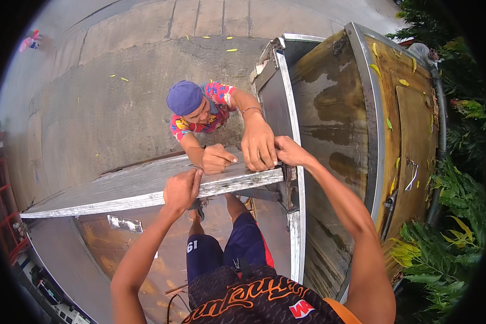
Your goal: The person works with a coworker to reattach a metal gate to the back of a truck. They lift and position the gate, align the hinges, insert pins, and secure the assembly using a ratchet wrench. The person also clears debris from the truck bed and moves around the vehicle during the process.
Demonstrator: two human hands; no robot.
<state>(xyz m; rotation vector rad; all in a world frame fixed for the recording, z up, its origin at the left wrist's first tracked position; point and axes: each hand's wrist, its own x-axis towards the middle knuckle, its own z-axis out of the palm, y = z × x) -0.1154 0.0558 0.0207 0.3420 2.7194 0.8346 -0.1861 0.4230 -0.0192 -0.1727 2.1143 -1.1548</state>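
One wht-edged panel lies under L hand, gripping its edge; R hand nr its corner, grip unclear.

Diffuse daylight, bright enough; shadows soft — darkest in the foliage at right; pavement washed out, hazy toward upper left; far-left detail smeared; centre reasonably sharp; fisheye bends straight edges — rim soft, corners vignetted to black.

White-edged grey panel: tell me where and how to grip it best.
Probably the panel's pale long edge, left of the left hand, curling over it from the near side: this stretch is thin, straight, facing that side and uncovered by hands.
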